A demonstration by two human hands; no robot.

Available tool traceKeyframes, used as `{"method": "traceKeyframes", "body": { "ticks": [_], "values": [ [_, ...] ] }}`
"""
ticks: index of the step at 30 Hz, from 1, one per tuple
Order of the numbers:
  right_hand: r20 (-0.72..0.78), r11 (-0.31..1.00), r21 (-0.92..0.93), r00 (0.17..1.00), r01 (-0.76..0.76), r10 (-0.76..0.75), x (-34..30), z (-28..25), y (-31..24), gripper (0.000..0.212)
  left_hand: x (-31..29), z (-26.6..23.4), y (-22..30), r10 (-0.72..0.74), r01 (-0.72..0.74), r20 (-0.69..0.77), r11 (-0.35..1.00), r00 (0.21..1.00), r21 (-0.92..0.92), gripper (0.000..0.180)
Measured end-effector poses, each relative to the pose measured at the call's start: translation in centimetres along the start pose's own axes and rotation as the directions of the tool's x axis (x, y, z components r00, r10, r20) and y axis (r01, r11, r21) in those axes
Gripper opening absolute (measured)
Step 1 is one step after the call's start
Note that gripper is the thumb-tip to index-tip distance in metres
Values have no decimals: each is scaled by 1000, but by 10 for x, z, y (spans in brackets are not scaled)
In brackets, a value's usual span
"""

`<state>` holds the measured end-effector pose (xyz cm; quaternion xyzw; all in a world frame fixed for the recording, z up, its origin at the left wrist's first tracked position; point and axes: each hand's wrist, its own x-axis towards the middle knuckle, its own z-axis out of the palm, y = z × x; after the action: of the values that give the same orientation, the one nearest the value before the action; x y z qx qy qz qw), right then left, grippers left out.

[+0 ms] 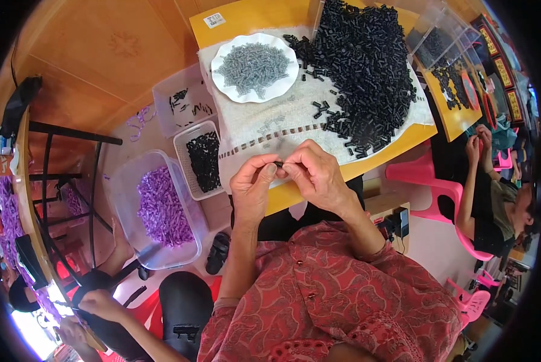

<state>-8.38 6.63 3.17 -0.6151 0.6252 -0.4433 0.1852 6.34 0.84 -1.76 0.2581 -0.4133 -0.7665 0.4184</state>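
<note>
A yellow-topped wooden table (pixel 240 18) stood before the person, with an off-white woven cloth (pixel 233 123) spread over much of it. A broad heap of short black plastic tubes (pixel 367 78) occupied the right part, beyond the right hand; stray tubes lay along its near edge. On the floor to the left stood a translucent rectangular plastic tub (pixel 124 196) holding glossy purple strips (pixel 165 208), and next to it a white perforated plastic basket (pixel 182 158) of black pieces (pixel 204 161). A white scalloped plate (pixel 287 84) rested on the cloth, beyond the left hand, heaped with small clear pieces (pixel 253 67).

The left hand (pixel 252 188) and right hand (pixel 319 176) met over the table's near edge. Thumbs and forefingers of both were pinched together on one small dark piece (pixel 278 164), which lay directly between the fingertips, neither hand being nearer. Its visible part appeared to run roughly crosswise; the full axis could not be determined, because the fingers covered its ends. No obstruction was noted between the hands.
</note>
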Motion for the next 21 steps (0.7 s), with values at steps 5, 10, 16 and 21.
{"method": "traceKeyframes", "body": {
  "ticks": [5,10,16,21],
  "values": [
    [-16,998,46,999,-40,41,1,-1,-2,8,0,4,3,-21,19,-36,998,999,-55,17],
    [75,909,364,979,-205,190,3,-2,-4,8,0,4,5,-14,13,-3,993,1000,-120,18],
    [114,840,455,955,-295,274,2,-2,-6,10,0,1,2,-19,24,26,973,999,-230,18],
    [135,849,414,945,-328,299,2,-2,-6,11,0,-1,2,-24,34,38,964,999,-265,18]
  ]
}}
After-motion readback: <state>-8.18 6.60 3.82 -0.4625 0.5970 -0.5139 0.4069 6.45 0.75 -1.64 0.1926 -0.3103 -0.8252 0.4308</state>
